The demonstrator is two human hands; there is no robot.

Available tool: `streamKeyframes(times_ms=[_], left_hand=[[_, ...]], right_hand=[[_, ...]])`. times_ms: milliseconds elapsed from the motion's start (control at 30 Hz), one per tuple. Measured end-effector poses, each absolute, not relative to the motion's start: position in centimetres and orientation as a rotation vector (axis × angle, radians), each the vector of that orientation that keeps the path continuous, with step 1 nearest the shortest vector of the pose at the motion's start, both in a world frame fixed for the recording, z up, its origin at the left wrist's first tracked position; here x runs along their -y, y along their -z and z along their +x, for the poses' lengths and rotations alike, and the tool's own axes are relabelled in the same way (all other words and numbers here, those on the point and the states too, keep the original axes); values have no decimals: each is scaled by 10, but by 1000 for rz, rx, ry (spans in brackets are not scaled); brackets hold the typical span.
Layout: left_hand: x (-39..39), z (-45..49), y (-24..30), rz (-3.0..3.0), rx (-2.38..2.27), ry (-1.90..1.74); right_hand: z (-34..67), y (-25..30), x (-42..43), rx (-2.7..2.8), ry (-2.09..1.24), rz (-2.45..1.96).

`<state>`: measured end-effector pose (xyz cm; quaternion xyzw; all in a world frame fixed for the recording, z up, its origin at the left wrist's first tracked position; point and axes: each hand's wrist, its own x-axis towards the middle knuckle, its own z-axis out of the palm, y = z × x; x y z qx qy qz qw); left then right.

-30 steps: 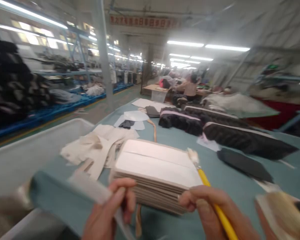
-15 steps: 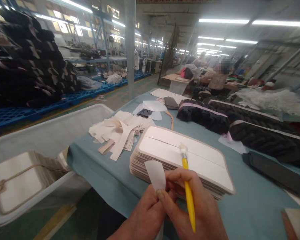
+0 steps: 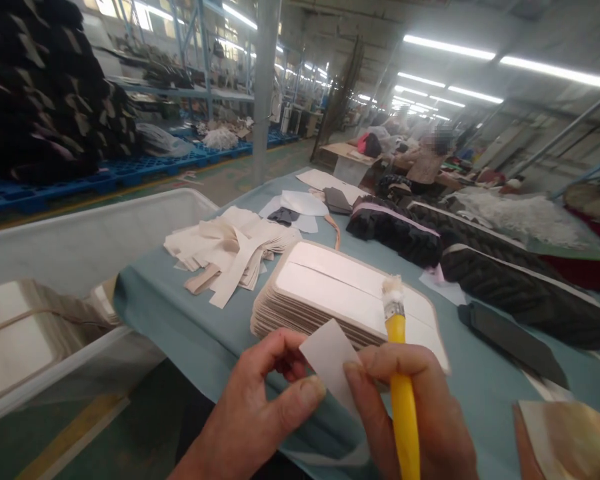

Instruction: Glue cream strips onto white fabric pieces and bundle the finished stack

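Observation:
My left hand (image 3: 260,407) pinches a small white paper strip (image 3: 330,360) between thumb and fingers. My right hand (image 3: 410,413) touches the same strip with its thumb and grips a yellow-handled brush (image 3: 403,393), bristles pointing up and away from me. Just beyond both hands lies a stack of cream flat pieces (image 3: 340,297) on the blue-green table (image 3: 215,333).
A loose heap of cream strips (image 3: 230,253) lies left of the stack. Black fur bundles (image 3: 480,260) run along the table's right side. A white bin (image 3: 55,280) holding bundled cream pieces stands at left. A tan piece (image 3: 565,440) sits at bottom right. A person works far behind.
The view has swung left and steadied. My hands came together in front of the stack, the white strip now held flatter between both thumbs, and the brush stands more upright.

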<state>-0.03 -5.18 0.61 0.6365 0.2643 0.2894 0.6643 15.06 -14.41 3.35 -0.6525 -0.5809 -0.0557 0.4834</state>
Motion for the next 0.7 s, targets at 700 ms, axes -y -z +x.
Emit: streamKeyframes(times_ms=[700], left_hand=[[-1,30,-13,1898,-822,-1168]], right_hand=[[192,-59,83,1645,128,-1797]])
